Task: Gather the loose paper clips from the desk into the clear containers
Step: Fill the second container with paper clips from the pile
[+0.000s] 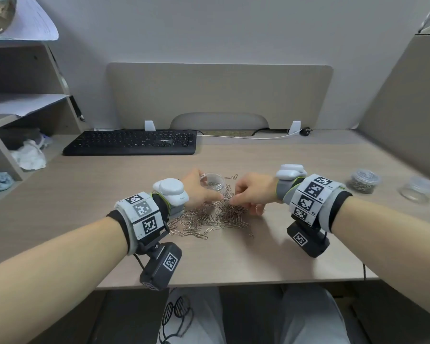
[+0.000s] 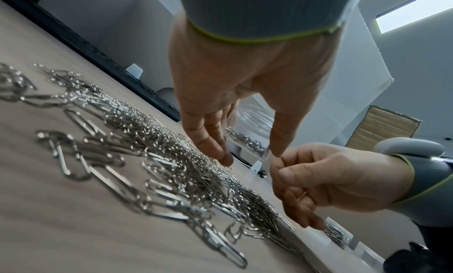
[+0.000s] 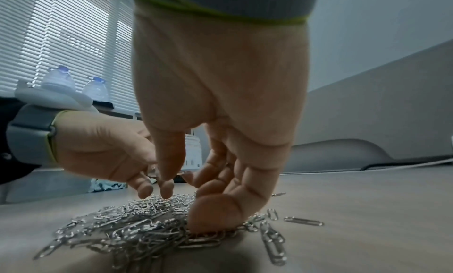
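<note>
Roughly a third done: full jar (image 1: 363,181) near desk's (image 1: 308,256) right edge, empty jar (image 1: 418,188) beside. Mid-desk: big clip pile (image 1: 216,217), part-filled jar (image 1: 212,181). Left hand (image 1: 199,192) spread over pile; right hand (image 1: 252,192) curled, apparently pinching clips.

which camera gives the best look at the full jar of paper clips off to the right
The head view: the full jar stands whole, though blurred, right of the right hand. The left wrist view catches only a sliver; the right wrist view misses it.
</note>
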`<state>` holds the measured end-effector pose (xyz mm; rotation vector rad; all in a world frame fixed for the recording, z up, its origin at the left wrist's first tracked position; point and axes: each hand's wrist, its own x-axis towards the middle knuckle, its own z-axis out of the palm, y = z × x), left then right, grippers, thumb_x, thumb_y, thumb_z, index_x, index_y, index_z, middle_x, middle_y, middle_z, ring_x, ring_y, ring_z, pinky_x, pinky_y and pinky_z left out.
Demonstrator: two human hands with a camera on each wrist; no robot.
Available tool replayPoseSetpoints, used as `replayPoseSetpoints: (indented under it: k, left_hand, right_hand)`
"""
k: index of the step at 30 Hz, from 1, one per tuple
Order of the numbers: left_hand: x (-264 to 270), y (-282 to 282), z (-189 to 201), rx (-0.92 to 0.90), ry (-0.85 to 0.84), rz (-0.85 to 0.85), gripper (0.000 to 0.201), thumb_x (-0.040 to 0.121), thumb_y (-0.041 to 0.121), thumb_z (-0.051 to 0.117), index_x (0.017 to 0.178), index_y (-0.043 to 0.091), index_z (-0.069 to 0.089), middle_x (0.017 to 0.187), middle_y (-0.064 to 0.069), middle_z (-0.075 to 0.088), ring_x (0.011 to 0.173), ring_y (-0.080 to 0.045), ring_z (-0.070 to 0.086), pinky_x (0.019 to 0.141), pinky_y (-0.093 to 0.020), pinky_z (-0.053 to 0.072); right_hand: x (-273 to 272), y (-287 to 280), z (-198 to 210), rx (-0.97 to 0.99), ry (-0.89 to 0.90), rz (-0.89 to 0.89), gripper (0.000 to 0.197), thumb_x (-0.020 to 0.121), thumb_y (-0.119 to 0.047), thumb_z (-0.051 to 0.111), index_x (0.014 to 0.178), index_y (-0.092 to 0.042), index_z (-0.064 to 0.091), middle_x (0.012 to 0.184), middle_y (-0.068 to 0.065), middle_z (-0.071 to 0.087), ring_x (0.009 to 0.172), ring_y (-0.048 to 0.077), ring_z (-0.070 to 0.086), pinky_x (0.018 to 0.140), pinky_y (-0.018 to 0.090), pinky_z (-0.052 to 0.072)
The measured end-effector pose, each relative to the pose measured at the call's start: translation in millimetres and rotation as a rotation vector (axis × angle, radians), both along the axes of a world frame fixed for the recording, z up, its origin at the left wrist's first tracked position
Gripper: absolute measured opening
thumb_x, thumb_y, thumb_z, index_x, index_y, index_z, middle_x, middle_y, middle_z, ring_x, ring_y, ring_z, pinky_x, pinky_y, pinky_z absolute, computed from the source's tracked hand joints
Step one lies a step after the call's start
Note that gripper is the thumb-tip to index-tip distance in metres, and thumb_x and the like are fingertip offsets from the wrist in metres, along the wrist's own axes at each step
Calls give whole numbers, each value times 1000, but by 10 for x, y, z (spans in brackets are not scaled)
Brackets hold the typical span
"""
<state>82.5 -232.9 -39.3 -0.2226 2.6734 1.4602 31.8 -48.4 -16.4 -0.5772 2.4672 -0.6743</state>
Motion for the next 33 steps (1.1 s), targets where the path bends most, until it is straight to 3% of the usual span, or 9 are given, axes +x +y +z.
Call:
replayPoseSetpoints:
  k: [3,7,9,11,13,21,26,30,33]
  left_hand:
    - [-17,-19,14,13,4,25,55,77,17,84,114,9,45,112,-3,65,76,-19,67,58,-28,53]
    - [-27,-20,36,-12,-5,29,68,64,30,87,114,12,46,119,-10,64,86,-26,65,65,-39,54]
    - [-19,-8,49,-38,-3,26,66,63,33,86,112,13,47,115,-11,64,81,-26,63,71,-43,57]
    - [-34,-4,44,-51,2,33,61,68,31,87,110,13,47,111,-12,64,77,-24,61,74,-43,57]
    - [-36,7,52,-36,1,44,58,70,28,87,110,13,48,110,-11,64,78,-24,62,73,-42,57]
    - [-81,-104,18,-5,-18,42,77,36,48,81,98,20,45,115,-8,68,94,-36,71,70,-47,57]
    - [-33,-87,89,-4,-6,47,73,41,43,82,100,18,47,112,-9,69,93,-34,72,76,-52,58]
    - [-138,-111,-2,-44,5,42,78,36,53,79,100,22,47,114,-7,67,96,-33,70,82,-57,58]
    - [-151,-104,-12,-53,5,48,77,34,55,78,97,24,46,112,-6,67,96,-32,70,82,-57,58]
  right_hand:
    - [-42,117,-16,214,162,62,55,68,-52,79,101,-16,52,89,13,68,59,23,64,47,29,51]
    - [-84,249,-133,381,344,110,104,51,-66,81,136,-23,37,124,4,41,94,33,65,70,39,59]
    - [-67,271,-151,424,300,128,110,49,-68,79,139,-25,34,127,1,38,82,30,69,70,39,60]
    - [-60,248,-159,458,301,122,107,45,-72,75,134,-26,38,120,0,41,70,28,69,69,41,61]
    - [-100,185,-183,463,367,108,101,46,-72,70,132,-27,42,119,2,46,87,27,66,78,42,59]
    - [-147,-63,-166,304,323,124,45,87,-28,64,128,-16,50,113,5,63,83,29,67,79,41,57]
    - [-128,23,-59,121,20,43,74,75,-46,77,133,-21,38,118,-2,51,68,24,65,59,38,60]
    - [-25,-54,-138,358,337,210,86,64,-57,79,134,-23,44,122,0,48,99,24,60,86,39,54]
    - [-72,-115,-175,368,357,223,61,71,-46,76,122,-24,53,117,4,55,98,27,61,83,37,53]
